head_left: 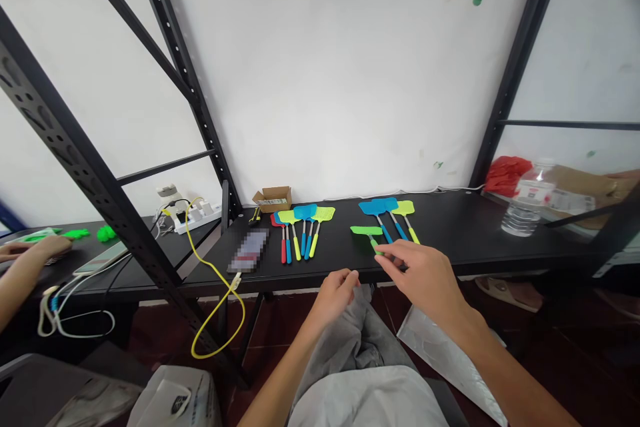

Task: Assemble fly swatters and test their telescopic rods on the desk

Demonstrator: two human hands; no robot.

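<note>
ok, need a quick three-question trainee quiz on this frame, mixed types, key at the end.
1. What holds the green swatter? A) left hand B) right hand C) neither hand
2. True or false: the plastic bottle stands upright.
3. Fill in: in the group of swatters beside the phone, the handle nearest the phone is ____ in colour.
Key: 1 B; 2 true; 3 red.

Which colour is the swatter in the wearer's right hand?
The swatter is bright green, seen best in the head view.
</note>
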